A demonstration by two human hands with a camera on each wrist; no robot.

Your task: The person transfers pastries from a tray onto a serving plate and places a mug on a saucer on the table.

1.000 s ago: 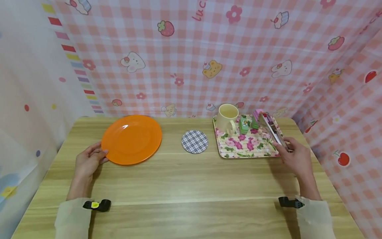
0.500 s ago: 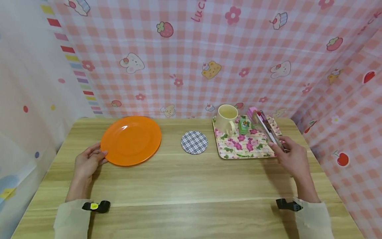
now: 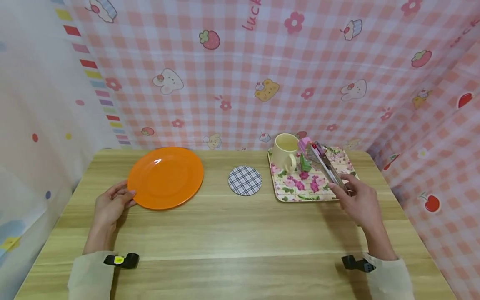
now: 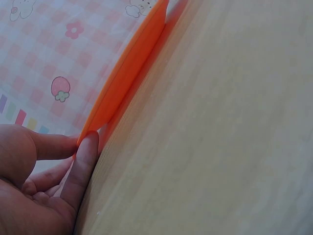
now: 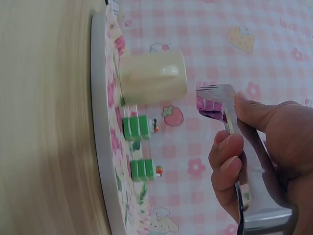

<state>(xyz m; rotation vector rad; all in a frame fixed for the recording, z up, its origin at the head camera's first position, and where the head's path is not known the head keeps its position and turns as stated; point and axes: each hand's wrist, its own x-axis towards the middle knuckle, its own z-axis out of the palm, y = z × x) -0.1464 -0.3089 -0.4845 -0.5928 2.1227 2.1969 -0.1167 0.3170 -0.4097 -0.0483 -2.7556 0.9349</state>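
Observation:
My left hand (image 3: pixel 110 205) pinches the left rim of an orange plate (image 3: pixel 165 178) between thumb and fingers; the left wrist view shows that rim raised a little off the wooden table. Metal serving tongs (image 5: pixel 259 181) are gripped in my right hand (image 3: pixel 361 202). Their tips hold a small pink toy cake slice (image 5: pixel 208 104) up above the floral tray (image 3: pixel 326 196), close to the cream mug (image 3: pixel 280 156) in the head view. Two green toy cake slices, a nearer one (image 5: pixel 143 170) and one beside the mug (image 5: pixel 135 128), stand on the tray.
Between plate and tray lies a round plaid coaster (image 3: pixel 245 181) on the table (image 3: pixel 225 241). A pink checked cloth (image 3: pixel 232 66) hangs right behind the table's far edge, with more cloth at both sides.
My right hand has carried the tongs and the pink cake slice leftward over the tray, from the green slices toward the mug. My left hand and the plate have stayed in place.

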